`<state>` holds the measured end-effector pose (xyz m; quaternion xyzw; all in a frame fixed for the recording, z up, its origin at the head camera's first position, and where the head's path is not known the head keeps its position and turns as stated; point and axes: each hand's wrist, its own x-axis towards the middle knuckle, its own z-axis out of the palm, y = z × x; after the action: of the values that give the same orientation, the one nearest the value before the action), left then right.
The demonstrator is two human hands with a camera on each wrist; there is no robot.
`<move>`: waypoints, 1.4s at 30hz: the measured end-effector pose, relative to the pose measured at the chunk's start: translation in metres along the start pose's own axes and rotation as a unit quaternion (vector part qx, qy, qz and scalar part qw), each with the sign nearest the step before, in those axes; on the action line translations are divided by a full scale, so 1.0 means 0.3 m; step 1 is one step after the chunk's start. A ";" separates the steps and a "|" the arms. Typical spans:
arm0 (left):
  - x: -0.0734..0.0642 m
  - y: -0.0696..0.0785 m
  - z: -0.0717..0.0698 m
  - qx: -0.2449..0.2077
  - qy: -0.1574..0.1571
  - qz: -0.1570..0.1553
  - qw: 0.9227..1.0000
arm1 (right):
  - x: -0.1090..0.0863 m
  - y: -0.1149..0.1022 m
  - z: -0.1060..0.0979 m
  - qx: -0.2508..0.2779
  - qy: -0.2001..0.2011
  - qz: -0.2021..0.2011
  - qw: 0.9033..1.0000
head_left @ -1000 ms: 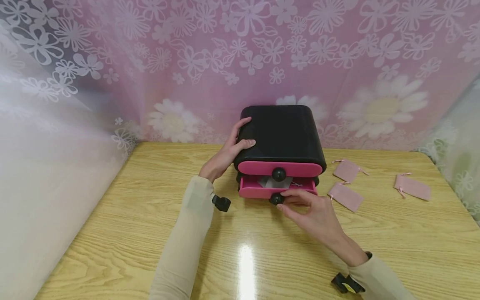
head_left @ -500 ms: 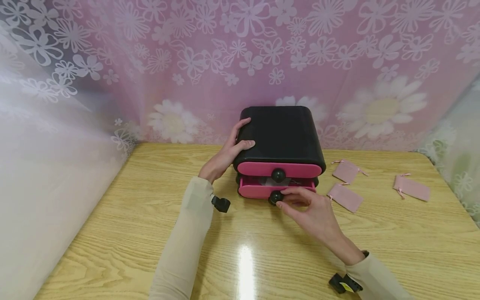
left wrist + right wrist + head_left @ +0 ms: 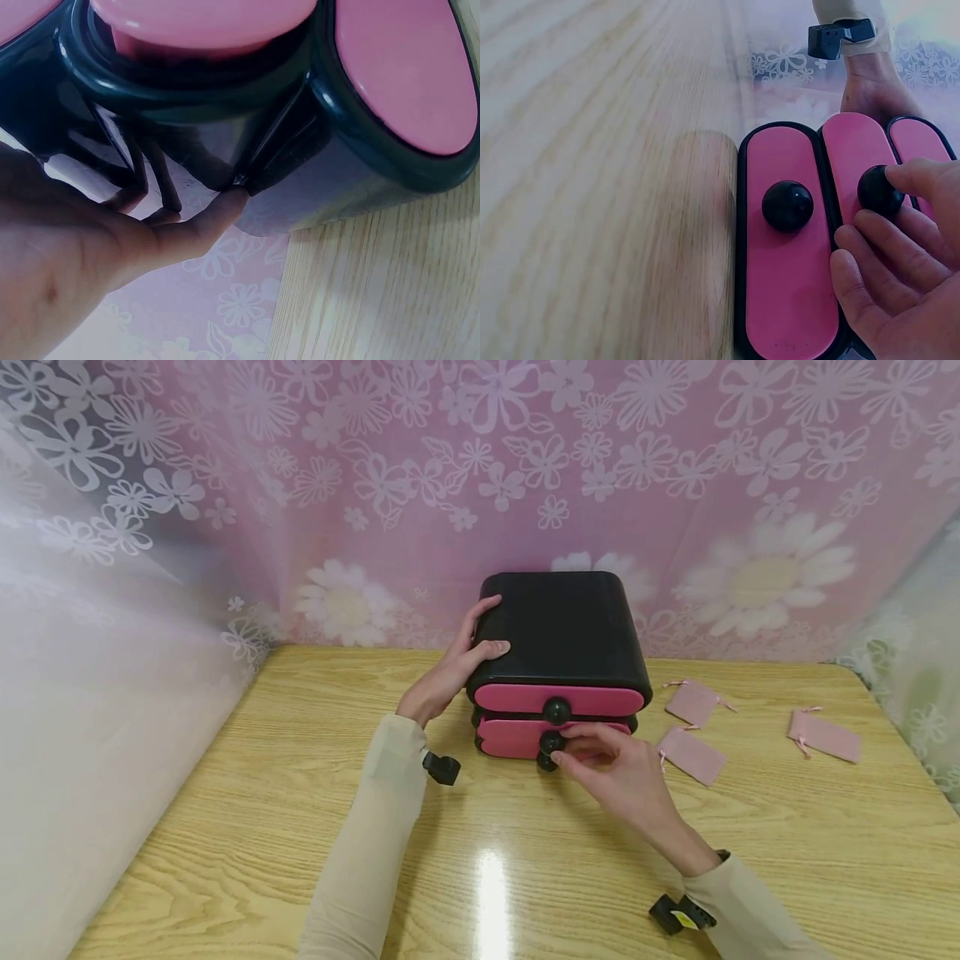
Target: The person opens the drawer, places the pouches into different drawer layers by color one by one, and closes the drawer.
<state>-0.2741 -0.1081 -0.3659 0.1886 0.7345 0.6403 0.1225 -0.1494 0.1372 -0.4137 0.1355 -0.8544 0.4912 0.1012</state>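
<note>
A black drawer unit [image 3: 558, 627] with stacked pink-fronted drawers stands near the back of the table. My left hand [image 3: 448, 672] rests on its left side, fingers spread, with a fingertip and the thumb over the top edge. In the left wrist view, fingers [image 3: 202, 232] touch the glossy black side wall. My right hand [image 3: 626, 777] pinches the round black knob [image 3: 880, 190] of the middle drawer [image 3: 855, 150] between thumb and fingers. That drawer stands slightly out from its frame in the left wrist view. The top drawer [image 3: 510, 698] and the bottom drawer [image 3: 791, 292] are closed.
Several pink drawstring pouches lie right of the unit: one pouch [image 3: 692, 702] at the back, another pouch [image 3: 693, 756] in front of it, and a third pouch [image 3: 828, 737] farther right. A floral curtain [image 3: 450, 485] hangs behind the wooden table [image 3: 300, 827].
The middle drawer has slid inward, hiding the pale contents seen before. My right hand has moved forward with its knob. My left hand has stayed on the unit's side.
</note>
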 end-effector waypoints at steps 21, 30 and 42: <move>0.001 0.001 -0.001 -0.005 -0.005 -0.002 1.000 | 0.020 -0.001 0.003 0.006 0.001 0.023 1.000; -0.001 0.003 0.000 -0.002 -0.005 -0.001 1.000 | 0.005 0.027 -0.014 0.009 -0.023 0.026 0.999; -0.002 0.000 -0.002 -0.006 -0.008 -0.006 1.000 | -0.006 0.074 -0.025 -0.009 -0.092 0.033 0.995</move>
<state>-0.2739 -0.1090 -0.3658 0.1887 0.7309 0.6423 0.1327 -0.1548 0.1547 -0.4285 0.1508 -0.8686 0.4719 0.0076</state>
